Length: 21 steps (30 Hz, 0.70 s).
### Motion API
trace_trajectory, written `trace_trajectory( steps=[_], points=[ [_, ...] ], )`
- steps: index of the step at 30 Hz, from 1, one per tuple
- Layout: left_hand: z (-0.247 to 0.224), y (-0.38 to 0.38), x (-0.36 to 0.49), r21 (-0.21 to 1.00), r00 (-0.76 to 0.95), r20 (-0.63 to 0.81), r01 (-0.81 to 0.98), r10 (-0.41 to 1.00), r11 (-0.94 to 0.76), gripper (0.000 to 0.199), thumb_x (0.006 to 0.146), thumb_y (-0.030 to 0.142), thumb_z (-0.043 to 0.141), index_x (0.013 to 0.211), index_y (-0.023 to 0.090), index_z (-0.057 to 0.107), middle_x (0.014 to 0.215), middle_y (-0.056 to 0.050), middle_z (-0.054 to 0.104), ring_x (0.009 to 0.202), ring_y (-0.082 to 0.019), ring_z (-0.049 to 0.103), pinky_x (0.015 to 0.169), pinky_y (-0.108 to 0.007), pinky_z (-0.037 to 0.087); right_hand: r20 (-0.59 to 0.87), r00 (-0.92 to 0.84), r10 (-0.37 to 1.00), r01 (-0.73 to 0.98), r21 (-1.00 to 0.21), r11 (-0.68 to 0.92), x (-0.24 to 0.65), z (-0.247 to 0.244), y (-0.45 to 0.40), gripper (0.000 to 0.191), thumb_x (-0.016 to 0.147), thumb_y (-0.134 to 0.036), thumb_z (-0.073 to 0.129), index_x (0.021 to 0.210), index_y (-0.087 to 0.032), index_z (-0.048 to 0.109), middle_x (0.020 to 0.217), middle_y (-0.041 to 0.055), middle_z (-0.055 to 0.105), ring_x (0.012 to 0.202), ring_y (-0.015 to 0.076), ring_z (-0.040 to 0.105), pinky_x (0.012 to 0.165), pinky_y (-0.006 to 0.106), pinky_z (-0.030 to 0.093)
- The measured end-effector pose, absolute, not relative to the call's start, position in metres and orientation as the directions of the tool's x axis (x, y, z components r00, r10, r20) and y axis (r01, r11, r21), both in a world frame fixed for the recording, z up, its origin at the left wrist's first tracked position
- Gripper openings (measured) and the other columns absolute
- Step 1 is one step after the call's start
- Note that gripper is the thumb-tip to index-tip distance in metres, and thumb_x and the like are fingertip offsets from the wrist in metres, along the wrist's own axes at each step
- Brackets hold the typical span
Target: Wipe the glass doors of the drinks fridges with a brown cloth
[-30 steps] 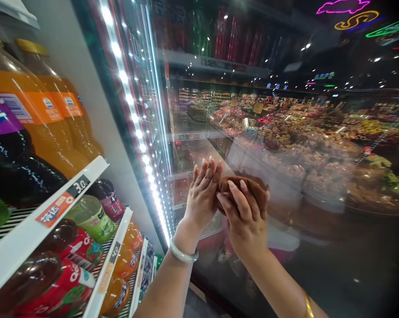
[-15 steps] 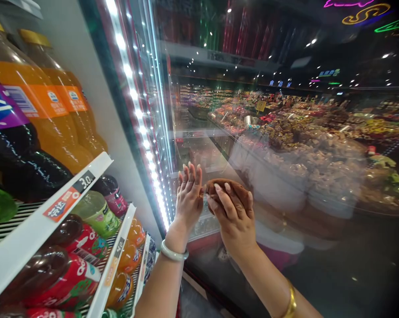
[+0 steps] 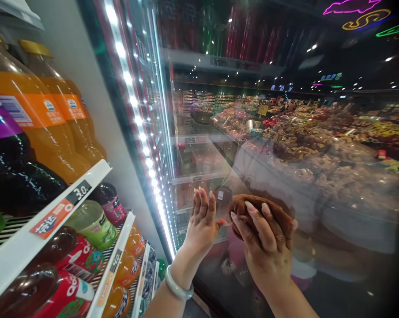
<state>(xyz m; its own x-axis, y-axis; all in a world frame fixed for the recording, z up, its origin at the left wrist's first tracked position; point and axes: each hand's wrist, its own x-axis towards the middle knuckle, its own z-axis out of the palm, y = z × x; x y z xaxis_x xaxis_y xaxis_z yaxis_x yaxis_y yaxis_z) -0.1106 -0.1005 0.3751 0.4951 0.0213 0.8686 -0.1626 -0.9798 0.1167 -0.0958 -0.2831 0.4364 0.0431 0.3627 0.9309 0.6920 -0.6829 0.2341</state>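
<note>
A folded brown cloth (image 3: 237,205) lies under the fingers of my right hand (image 3: 269,247), pressed against the glass door (image 3: 216,150). My left hand (image 3: 201,225) is beside it on the left, palm toward the glass, its fingers stretched upward and the thumb pointing at the cloth. Nothing is in that hand, and a pale bangle (image 3: 178,285) circles its wrist. The glass mirrors shelves, lights and a faint reflection of a person. My right palm and the underside of the cloth are hidden.
Shelves of drink bottles stand close on the left, with orange soda (image 3: 54,123) above and red-labelled bottles (image 3: 70,296) below. White price rails (image 3: 54,225) jut toward me. A bright LED strip (image 3: 138,119) runs along the door's edge. Heaped packaged goods (image 3: 318,154) show beyond or in the glass.
Both hands sit lower in view. The right hand and cloth have shifted to the right, away from the left hand, and the gap between the hands is wider.
</note>
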Motion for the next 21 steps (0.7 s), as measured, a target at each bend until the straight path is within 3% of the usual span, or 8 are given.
trace_trajectory(
  steps=[10,15,18,21],
  points=[
    [0.371,-0.113,-0.097,0.165,0.488,0.868,-0.112,0.091,-0.98,0.103,0.094,0.02,0.064,0.164,0.02,-0.011,0.17,-0.012,-0.017,0.157,-0.03,-0.013,0.129,-0.056,0.02,0.949,0.038,0.312,0.692,0.2,-0.694,-0.078,0.436,-0.283,0.038,0.084,-0.011,0.078,0.117,-0.029,0.073,0.125,0.003,0.07,0.146,0.0242,0.048,0.129,0.051,0.026],
    [0.37,-0.11,-0.088,0.179,0.491,0.867,-0.143,0.087,-0.973,0.096,0.096,0.018,0.059,0.165,0.018,-0.008,0.17,-0.012,-0.017,0.157,-0.031,-0.015,0.129,-0.058,0.019,0.95,0.075,0.304,0.742,0.151,-0.653,-0.07,0.405,-0.272,0.036,0.087,-0.011,0.074,0.119,-0.027,0.074,0.133,0.0054,0.066,0.144,0.0271,0.051,0.126,0.049,0.035],
    [0.368,-0.092,-0.088,0.114,0.505,0.863,-0.176,0.01,-0.978,0.085,0.098,0.014,0.05,0.166,0.02,0.0,0.172,-0.01,-0.006,0.158,-0.029,-0.006,0.13,-0.053,0.021,0.942,0.105,0.317,0.804,0.108,-0.585,-0.063,0.381,-0.249,0.033,0.093,-0.012,0.065,0.122,-0.026,0.073,0.135,0.0062,0.067,0.145,0.0245,0.049,0.126,0.043,0.036],
    [0.363,-0.068,-0.092,0.081,0.529,0.849,-0.153,-0.012,-0.985,0.08,0.098,0.008,0.042,0.165,0.023,0.001,0.171,-0.008,0.012,0.159,-0.022,0.007,0.132,-0.048,0.019,0.935,0.105,0.339,0.833,0.104,-0.543,-0.055,0.381,-0.222,0.034,0.097,-0.012,0.06,0.125,-0.029,0.071,0.134,0.0032,0.069,0.146,0.0189,0.048,0.131,0.045,0.024]
  ],
)
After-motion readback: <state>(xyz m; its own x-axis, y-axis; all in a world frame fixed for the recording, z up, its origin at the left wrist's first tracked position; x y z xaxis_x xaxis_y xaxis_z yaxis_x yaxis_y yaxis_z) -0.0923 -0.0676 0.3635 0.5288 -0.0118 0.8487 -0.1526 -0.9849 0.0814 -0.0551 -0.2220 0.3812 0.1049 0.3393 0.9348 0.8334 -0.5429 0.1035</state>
